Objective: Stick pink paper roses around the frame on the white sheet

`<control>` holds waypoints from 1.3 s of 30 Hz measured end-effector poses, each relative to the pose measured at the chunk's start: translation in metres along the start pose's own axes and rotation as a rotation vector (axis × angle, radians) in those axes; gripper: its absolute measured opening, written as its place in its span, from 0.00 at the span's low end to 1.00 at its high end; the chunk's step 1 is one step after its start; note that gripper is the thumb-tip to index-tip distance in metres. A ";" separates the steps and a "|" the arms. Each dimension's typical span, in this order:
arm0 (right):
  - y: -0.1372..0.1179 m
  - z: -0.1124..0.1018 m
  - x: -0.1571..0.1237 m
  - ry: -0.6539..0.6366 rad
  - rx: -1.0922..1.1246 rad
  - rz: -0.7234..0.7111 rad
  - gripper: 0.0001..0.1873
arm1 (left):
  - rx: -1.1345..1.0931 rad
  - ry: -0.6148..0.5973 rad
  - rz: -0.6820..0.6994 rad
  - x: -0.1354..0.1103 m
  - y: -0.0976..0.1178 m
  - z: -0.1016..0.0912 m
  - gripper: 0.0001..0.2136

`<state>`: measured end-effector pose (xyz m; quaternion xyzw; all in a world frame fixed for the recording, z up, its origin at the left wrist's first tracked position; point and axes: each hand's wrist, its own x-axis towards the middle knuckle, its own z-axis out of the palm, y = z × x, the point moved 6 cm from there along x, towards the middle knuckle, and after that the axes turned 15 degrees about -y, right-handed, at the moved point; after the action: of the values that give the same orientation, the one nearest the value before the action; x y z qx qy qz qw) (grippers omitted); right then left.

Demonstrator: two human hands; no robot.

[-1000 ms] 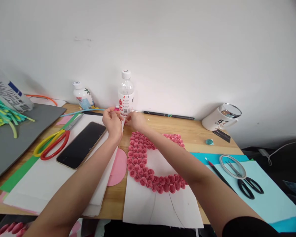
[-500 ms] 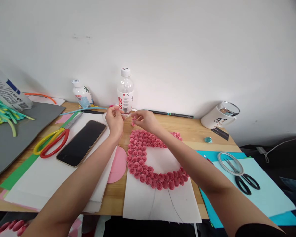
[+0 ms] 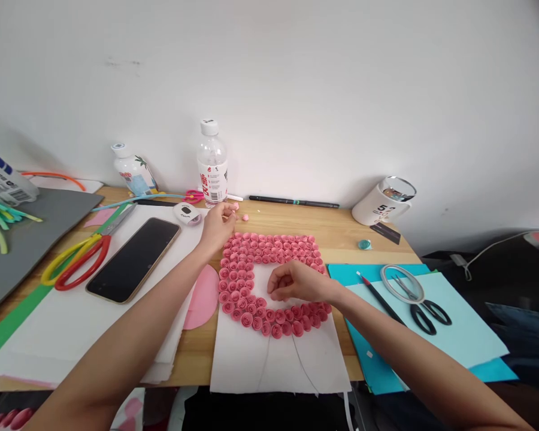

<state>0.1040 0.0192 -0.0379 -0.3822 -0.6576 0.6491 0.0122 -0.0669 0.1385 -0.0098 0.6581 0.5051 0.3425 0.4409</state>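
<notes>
A white sheet (image 3: pixel 278 359) lies at the desk's front edge with several small pink paper roses (image 3: pixel 269 248) stuck on it in a curved band. My right hand (image 3: pixel 296 282) rests inside that band with its fingers curled in a pinch; what they hold is hidden. My left hand (image 3: pixel 215 224) hovers at the band's upper left corner, fingers pinched on a tiny pink rose (image 3: pixel 235 206). Another loose pink rose (image 3: pixel 245 217) lies just right of it on the wood.
A phone (image 3: pixel 132 259), red and yellow scissors (image 3: pixel 78 263) and a small white tape dispenser (image 3: pixel 187 212) lie left. Two bottles (image 3: pixel 212 163) and a black pen (image 3: pixel 291 203) line the wall. A mug (image 3: pixel 384 203), black scissors (image 3: pixel 420 305) and blue paper (image 3: pixel 431 323) are right.
My right hand dropped from beside the left hand near the bottle down onto the white sheet inside the roses. The left hand stayed near the top corner. The camera shifted right.
</notes>
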 end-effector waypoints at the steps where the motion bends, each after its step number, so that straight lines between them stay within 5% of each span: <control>1: 0.000 0.002 0.000 -0.003 0.007 -0.003 0.06 | 0.001 -0.006 0.000 0.000 0.000 0.000 0.11; 8: -0.005 0.010 -0.005 -0.028 -0.030 -0.016 0.08 | 0.068 -0.009 -0.026 0.001 -0.003 0.001 0.11; 14: -0.002 0.011 -0.004 0.002 0.002 0.000 0.07 | 0.516 0.103 -0.114 -0.003 0.003 -0.011 0.13; 21: -0.003 0.012 -0.002 0.034 -0.031 0.038 0.04 | 0.826 -0.029 -0.215 -0.009 0.009 -0.005 0.14; 33: -0.013 0.015 0.001 0.072 -0.153 0.107 0.02 | 0.939 -0.102 -0.244 -0.004 -0.001 -0.004 0.14; 39: -0.028 -0.003 0.007 -0.062 -0.140 0.054 0.06 | 0.913 -0.159 -0.265 -0.005 -0.004 -0.002 0.15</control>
<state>0.0871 0.0287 -0.0164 -0.3796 -0.6908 0.6132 -0.0522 -0.0717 0.1344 -0.0127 0.7385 0.6482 -0.0247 0.1840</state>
